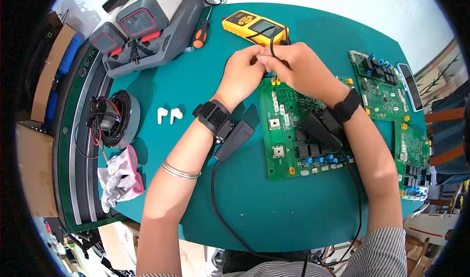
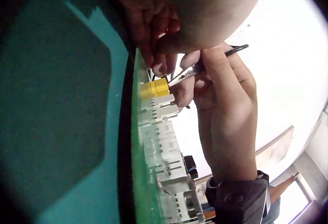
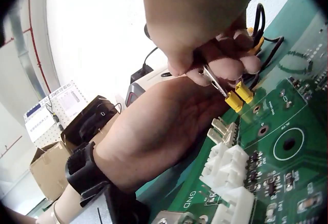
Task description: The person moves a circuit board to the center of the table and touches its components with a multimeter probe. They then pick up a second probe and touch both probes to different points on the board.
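Observation:
In the head view both hands meet over the top left corner of a large green circuit board (image 1: 289, 105). My right hand (image 1: 298, 66) pinches a metal clip (image 3: 212, 80) with a black lead; its tip is at a yellow connector (image 3: 234, 102) on the board edge. A second yellow connector (image 3: 244, 92) stands beside it. My left hand (image 1: 242, 74) has its fingers curled at the same spot, touching the right fingertips; what they pinch is hidden. Behind the hands lies a yellow meter (image 1: 254, 26) with black leads.
Two smaller circuit boards (image 1: 382, 88) (image 1: 412, 154) and a phone (image 1: 410, 87) lie at the right. To the left are white earbuds (image 1: 163, 115), a round black device (image 1: 126, 118), a glove (image 1: 117, 179), an orange screwdriver (image 1: 199, 36) and a grey machine (image 1: 161, 47).

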{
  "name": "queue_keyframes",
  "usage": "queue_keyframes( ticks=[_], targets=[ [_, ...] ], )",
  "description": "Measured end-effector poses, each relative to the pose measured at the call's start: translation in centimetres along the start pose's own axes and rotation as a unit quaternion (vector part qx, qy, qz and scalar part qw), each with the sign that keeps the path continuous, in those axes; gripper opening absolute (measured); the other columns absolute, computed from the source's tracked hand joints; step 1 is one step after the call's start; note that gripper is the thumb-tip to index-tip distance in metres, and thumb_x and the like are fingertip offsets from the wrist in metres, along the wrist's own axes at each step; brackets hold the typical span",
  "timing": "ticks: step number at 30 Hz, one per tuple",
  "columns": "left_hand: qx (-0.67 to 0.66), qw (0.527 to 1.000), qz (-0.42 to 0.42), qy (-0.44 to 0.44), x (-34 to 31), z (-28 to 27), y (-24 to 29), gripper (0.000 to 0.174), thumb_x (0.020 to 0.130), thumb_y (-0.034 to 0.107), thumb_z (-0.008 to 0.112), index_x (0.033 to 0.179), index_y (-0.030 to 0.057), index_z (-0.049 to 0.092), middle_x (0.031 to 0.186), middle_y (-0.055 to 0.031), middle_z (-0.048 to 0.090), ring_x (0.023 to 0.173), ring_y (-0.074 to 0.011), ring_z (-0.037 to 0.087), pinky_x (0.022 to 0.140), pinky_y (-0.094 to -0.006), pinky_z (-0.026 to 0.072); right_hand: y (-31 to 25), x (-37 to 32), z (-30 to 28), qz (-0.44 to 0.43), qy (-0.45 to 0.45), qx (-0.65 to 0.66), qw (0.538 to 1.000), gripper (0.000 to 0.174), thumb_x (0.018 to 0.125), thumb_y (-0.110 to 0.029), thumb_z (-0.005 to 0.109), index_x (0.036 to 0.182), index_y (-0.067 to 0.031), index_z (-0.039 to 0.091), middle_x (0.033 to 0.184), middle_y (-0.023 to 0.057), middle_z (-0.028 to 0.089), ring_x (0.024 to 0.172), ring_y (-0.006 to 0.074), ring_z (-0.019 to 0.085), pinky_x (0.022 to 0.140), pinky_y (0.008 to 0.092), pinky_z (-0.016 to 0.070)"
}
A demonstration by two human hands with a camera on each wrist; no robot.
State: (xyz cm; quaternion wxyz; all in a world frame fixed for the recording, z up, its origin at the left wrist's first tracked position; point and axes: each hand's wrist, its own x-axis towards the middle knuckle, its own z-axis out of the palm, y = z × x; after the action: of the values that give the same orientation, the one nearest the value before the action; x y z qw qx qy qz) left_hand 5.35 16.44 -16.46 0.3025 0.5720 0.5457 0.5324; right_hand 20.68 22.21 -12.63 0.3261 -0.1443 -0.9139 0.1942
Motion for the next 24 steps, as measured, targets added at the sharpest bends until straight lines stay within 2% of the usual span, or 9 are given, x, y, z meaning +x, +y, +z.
queue_keyframes(
  ticks=[14,16,20,24],
  targets=[
    [-0.017,1.0,0.006,-0.002,0.13,0.05,-0.38,0.014,0.086,0.009,0.052,0.089,-0.0001,0.062,0.075,-0.0046,0.062,0.066,-0.0122,0.054,0.062,-0.028,0.0438,0.06,0.05,0.04,0.001,-0.007,0.015,1.0,0.025,0.09,-0.023,0.058,0.075,-0.003,0.057,0.065,0.017,0.058,0.063,0.0365,0.058,0.056,0.0424,0.0457],
    [-0.016,1.0,0.004,-0.004,0.17,0.02,-0.29,0.015,0.086,0.01,0.051,0.09,-0.0006,0.062,0.074,-0.0039,0.061,0.065,-0.0119,0.053,0.06,-0.028,0.043,0.01,0.15,-0.09,-0.03,0.013,-0.042,0.999,0.025,0.089,-0.023,0.058,0.076,-0.0031,0.058,0.064,0.0165,0.058,0.062,0.036,0.058,0.057,0.0426,0.046],
    [-0.007,1.0,0.0,-0.001,0.0,0.04,0.06,0.015,0.087,0.01,0.05,0.089,-0.0005,0.062,0.074,-0.0032,0.061,0.066,-0.0107,0.052,0.061,-0.0274,0.0423,0.08,0.16,-0.05,-0.034,0.023,-0.042,0.998,0.024,0.089,-0.024,0.059,0.076,-0.0035,0.058,0.064,0.0159,0.058,0.062,0.0353,0.058,0.056,0.0421,0.046],
    [-0.059,0.998,-0.021,-0.007,0.08,0.04,-0.1,0.016,0.088,0.008,0.048,0.087,0.0001,0.061,0.075,-0.0022,0.059,0.07,-0.0093,0.051,0.064,-0.0261,0.0419,0.12,-0.05,0.08,-0.019,0.002,-0.019,1.0,0.025,0.089,-0.025,0.059,0.075,-0.0041,0.058,0.064,0.0156,0.058,0.062,0.035,0.059,0.056,0.0416,0.0459]
  ],
)
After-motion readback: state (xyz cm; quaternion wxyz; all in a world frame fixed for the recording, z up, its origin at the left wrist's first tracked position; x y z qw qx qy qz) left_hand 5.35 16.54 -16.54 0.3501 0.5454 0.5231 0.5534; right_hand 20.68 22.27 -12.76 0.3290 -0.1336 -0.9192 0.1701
